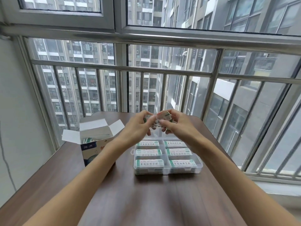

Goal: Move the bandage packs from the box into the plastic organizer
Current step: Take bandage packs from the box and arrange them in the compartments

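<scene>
The left hand and the right hand meet above the far end of the plastic organizer, both lifted off the table. Each has its fingers curled round a bundle of bandage packs, white wrappers with green print, which the two hands grip together; the packs are blurred, and how many are held cannot be told. The right hand's thumb and fingers also close on packs at its far side.

Below the hands the clear organizer lies open on the table, divided into two columns of compartments. Six compartments show a bandage pack lying flat, label up, three in the left column and three in the right. The farthest row is partly covered by the hands and wrists, so its contents cannot be made out.

To the left of the organizer, near but apart from it, stands the cardboard box with its white flaps folded open. More packs stand inside it, their tops showing at the opening. The left forearm crosses in front of the box's right side.

The table is dark brown wood grain with rounded far corners. Behind it a metal railing runs before large windows, with tall apartment blocks outside. A white wall stands on the left.
</scene>
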Tool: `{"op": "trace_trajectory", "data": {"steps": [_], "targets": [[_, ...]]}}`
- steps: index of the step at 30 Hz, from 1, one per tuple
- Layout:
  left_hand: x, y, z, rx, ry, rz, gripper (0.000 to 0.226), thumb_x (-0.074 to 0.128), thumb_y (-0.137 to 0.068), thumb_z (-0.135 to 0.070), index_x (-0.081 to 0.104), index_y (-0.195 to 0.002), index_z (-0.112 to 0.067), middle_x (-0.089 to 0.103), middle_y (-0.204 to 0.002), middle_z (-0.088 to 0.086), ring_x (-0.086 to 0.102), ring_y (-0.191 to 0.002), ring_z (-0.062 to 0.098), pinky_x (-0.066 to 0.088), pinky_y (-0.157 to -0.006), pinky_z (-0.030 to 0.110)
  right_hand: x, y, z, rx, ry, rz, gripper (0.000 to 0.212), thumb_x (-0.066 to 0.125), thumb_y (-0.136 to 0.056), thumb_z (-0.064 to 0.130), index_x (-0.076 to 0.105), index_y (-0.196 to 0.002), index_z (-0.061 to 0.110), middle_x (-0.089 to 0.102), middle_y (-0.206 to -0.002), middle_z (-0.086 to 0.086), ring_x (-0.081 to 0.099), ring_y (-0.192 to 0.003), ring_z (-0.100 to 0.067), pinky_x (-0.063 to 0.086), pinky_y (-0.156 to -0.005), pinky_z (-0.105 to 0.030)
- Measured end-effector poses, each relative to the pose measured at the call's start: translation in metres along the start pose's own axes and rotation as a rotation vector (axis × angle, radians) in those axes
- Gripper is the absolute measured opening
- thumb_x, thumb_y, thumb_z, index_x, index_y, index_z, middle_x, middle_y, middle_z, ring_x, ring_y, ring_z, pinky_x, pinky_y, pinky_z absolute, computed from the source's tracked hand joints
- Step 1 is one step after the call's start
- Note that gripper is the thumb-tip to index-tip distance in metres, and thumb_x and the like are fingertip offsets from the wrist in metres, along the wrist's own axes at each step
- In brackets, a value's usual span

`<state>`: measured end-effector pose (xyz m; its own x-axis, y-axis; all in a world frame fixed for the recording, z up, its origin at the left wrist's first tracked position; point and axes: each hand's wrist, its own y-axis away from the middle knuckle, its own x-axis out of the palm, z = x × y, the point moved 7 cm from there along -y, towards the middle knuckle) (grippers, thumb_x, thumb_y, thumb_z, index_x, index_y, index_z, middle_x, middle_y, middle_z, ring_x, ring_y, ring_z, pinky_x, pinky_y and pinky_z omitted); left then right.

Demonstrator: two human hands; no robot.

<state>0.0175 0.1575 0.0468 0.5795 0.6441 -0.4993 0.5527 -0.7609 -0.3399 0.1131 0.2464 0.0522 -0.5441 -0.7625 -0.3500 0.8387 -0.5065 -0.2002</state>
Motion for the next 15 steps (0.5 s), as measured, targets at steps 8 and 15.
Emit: {"op": "trace_trajectory", "data": {"steps": [8, 15], "targets": [[0.004, 0.012, 0.02, 0.084, -0.149, -0.043, 0.026, 0.058, -0.091, -0.039, 0.07, -0.094, -0.016, 0.062, -0.066, -0.011, 0.054, -0.057, 0.004, 0.041, -0.057, 0.021, 0.006, 0.005, -0.025, 0.071, -0.014, 0.049, 0.024, 0.066, -0.088, 0.018, 0.066, -0.111, 0.012, 0.071, -0.096, -0.007, 0.068, -0.072, -0.009, 0.051, -0.061, -0.015], [0.008, 0.03, 0.043, 0.033, 0.058, 0.04, 0.022, 0.064, -0.088, -0.029, 0.063, -0.108, -0.021, 0.052, -0.047, -0.016, 0.043, -0.048, 0.0, 0.033, -0.052, 0.013, 0.015, 0.012, -0.044, 0.094, -0.093, 0.086, 0.028, 0.068, -0.082, -0.003, 0.068, -0.108, 0.007, 0.072, -0.093, -0.01, 0.066, -0.07, -0.009, 0.053, -0.064, -0.016]]}}
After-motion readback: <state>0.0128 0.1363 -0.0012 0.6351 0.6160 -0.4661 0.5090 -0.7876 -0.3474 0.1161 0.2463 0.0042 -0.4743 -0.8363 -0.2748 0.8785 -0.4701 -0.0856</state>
